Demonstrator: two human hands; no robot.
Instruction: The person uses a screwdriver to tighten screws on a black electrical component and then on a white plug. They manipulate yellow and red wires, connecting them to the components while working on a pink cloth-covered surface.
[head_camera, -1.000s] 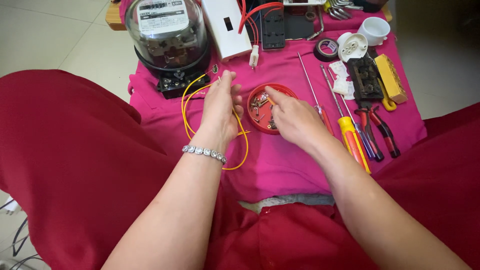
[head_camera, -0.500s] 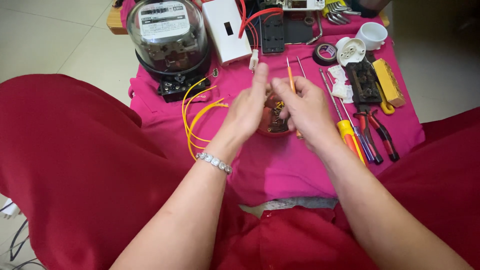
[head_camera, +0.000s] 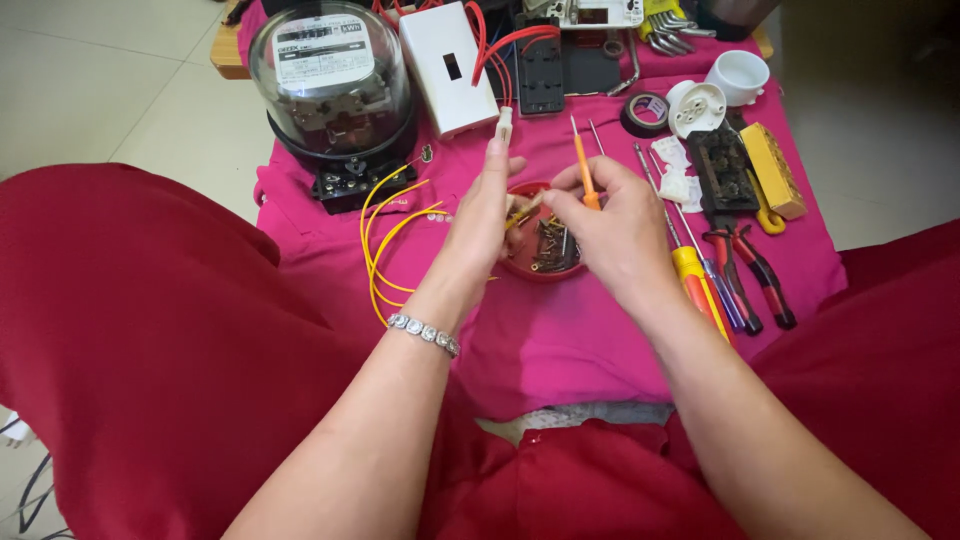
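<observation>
My left hand (head_camera: 478, 215) pinches a small brass-coloured piece (head_camera: 526, 208) between thumb and fingers, just above a red round dish (head_camera: 545, 268) that holds several screws. My right hand (head_camera: 612, 228) grips a thin orange-handled screwdriver (head_camera: 583, 168), held nearly upright with its shaft pointing away from me. The two hands almost touch over the dish. Looped yellow wires (head_camera: 383, 250) lie on the pink cloth (head_camera: 560, 345) left of my left hand. A bracelet (head_camera: 424, 332) sits on my left wrist.
At the back stand a glass-domed electric meter (head_camera: 335, 85), a white box (head_camera: 447, 65) with red wires and a black terminal block (head_camera: 541, 65). To the right lie a tape roll (head_camera: 645, 113), white lamp holder (head_camera: 695, 108), black fuse block (head_camera: 722, 168), screwdrivers (head_camera: 698, 285) and pliers (head_camera: 760, 280).
Both hands have risen from the dish. My right hand has taken up the orange screwdriver, and my left hand has lifted a small piece and come closer to the right.
</observation>
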